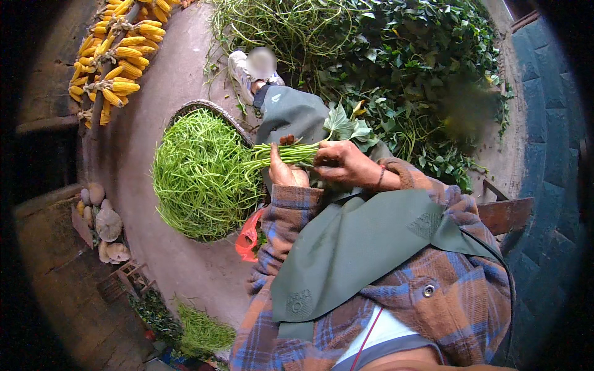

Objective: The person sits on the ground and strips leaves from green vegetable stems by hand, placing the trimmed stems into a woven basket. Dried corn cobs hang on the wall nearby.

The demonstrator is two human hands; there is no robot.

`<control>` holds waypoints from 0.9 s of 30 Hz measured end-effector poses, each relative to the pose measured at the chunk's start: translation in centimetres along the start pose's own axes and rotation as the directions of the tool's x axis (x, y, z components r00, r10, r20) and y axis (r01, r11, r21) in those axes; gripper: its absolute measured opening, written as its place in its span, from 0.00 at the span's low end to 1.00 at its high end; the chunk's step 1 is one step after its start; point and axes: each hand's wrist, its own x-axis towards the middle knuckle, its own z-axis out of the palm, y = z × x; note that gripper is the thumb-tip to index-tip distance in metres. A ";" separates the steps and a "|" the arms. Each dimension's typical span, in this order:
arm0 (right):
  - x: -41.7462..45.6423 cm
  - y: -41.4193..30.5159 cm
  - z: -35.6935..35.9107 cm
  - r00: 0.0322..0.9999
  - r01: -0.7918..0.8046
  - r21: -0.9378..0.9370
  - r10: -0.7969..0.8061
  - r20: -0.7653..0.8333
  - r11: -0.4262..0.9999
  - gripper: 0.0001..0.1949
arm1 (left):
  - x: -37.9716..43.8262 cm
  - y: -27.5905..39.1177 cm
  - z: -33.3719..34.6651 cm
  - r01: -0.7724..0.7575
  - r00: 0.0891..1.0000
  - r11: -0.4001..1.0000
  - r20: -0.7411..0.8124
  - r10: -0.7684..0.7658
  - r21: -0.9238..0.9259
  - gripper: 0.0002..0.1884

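Note:
My left hand (287,172) is wrapped around a bundle of green leaf stalks (297,152), thumb on the near side, fingertips showing beyond it. At the bundle's right end my right hand (341,162) has its fingers curled on a stalk. Broad green leaves (341,123), likely sweet potato, stick out just above that hand; the exact pinch point is hidden. Left of my hands stands a round woven basket (222,110), heaped with cut green stalks (204,176). The bundle's loose left ends reach over the heap's edge.
A large pile of leafy vines (394,69) covers the floor ahead and right. Corn cobs (125,55) hang on a pole at upper left. A red plastic bag (249,236) sits beside the basket. Pumpkins or squash (108,222) lie by the left wall; more stalks (204,329) lie lower left.

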 end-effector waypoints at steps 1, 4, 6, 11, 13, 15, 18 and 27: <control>-0.3 -0.2 -0.7 0.999 0.006 0.161 -0.011 0.034 0.987 0.09 | 0.3 0.1 -0.1 -0.003 1.000 1.000 -0.013 0.004 0.011 0.14; -1.4 0.4 -2.6 0.978 -0.019 0.118 -0.006 0.210 0.993 0.08 | 0.9 0.1 -0.7 0.004 0.999 0.997 -0.040 -0.007 -0.081 0.12; -2.0 0.8 -3.3 0.971 -0.006 0.053 -0.007 0.239 0.999 0.07 | 1.2 -0.1 -1.2 0.012 1.000 0.996 -0.007 -0.012 -0.093 0.12; -3.2 1.3 -3.7 0.957 -0.024 -0.314 0.113 0.268 0.949 0.07 | 2.0 0.1 -1.7 -0.024 0.994 0.995 -0.113 0.013 -0.098 0.13; -3.5 2.0 -3.3 0.979 -0.031 -0.261 0.082 0.187 0.965 0.08 | 1.8 0.3 -1.7 -0.027 0.999 0.995 -0.023 0.024 -0.100 0.14; -3.2 2.0 -2.4 0.993 -0.068 -0.258 0.091 0.077 0.964 0.12 | 1.5 0.4 -1.6 -0.024 0.998 0.996 0.048 0.028 -0.080 0.14; -2.3 1.0 -1.1 0.988 -0.151 -0.259 0.157 0.005 0.954 0.14 | 1.4 -0.2 -1.3 -0.057 0.998 0.998 0.039 0.058 -0.034 0.14; -2.9 2.4 0.8 0.997 -0.079 -0.362 0.070 -0.038 0.929 0.06 | 1.2 -0.4 -0.6 -0.127 0.992 0.990 -0.027 0.125 -0.060 0.12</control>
